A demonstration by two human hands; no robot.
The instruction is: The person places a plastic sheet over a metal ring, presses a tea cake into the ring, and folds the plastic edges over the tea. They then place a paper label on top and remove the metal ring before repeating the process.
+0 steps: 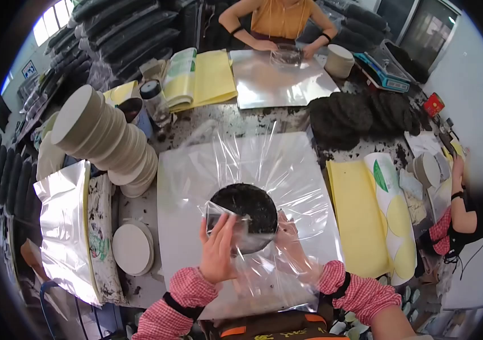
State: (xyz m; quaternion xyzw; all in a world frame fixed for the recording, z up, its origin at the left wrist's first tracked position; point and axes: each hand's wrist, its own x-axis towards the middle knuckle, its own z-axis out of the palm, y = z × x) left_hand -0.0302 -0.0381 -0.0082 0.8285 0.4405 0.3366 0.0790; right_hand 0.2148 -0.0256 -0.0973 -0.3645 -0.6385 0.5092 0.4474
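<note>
A dark round cake (244,208) lies at the middle of a shiny white board (187,170), with clear plastic film (298,175) spread around it. My left hand (219,246) is at the cake's lower left, its fingers together over a folded bit of film. At the cake's right edge, my right hand (295,243) lies beneath or among the clear film; its fingers are partly hidden by the film's glare. Both wrists wear red checked sleeves.
Leaning stacks of pale discs (105,136) stand at left, above a short disc stack (132,248). Dark cakes (343,119) and yellow sheets (357,215) are at right. A co-worker (278,22) handles a round item across the table; another person (468,209) is at far right.
</note>
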